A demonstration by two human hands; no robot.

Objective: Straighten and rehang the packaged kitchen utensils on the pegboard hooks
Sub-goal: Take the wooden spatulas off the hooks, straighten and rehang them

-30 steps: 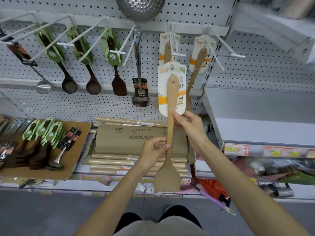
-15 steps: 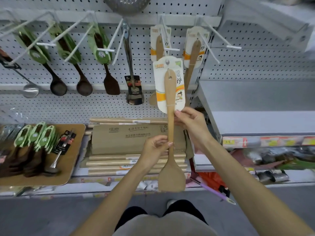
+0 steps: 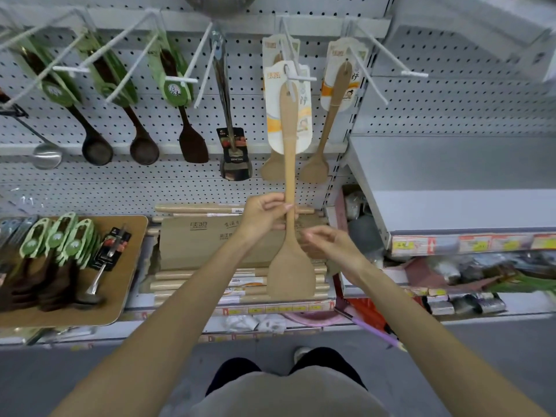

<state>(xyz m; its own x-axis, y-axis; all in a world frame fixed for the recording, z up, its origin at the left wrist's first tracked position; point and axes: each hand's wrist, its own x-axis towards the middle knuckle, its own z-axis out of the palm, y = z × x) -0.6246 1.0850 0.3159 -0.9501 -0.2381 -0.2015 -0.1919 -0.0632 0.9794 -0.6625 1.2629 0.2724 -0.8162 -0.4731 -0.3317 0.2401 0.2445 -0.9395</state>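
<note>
A wooden spatula (image 3: 289, 139) on a white and orange card (image 3: 272, 115) stands upright in front of the pegboard. The card's top sits at the tip of a white hook (image 3: 296, 77); whether it is threaded on I cannot tell. My left hand (image 3: 261, 216) pinches the handle at its middle. My right hand (image 3: 328, 246) hovers just right of the handle, lower down, fingers loosely apart and holding nothing. Another carded spatula (image 3: 272, 171) hangs behind on the same hook. A third (image 3: 334, 115) hangs on the hook to the right.
Dark spoons in green cards (image 3: 96, 149) and a steel turner (image 3: 234, 158) hang to the left. Below lie a wooden tray (image 3: 129, 266) with several packaged utensils and a cardboard box (image 3: 195, 242) on rolling pins. An empty hook (image 3: 391, 64) and a grey shelf (image 3: 451, 176) are at right.
The spatula has risen until its card reaches the hook tip. My left hand slid up the handle and now holds it alone. My right hand dropped lower and came off the handle.
</note>
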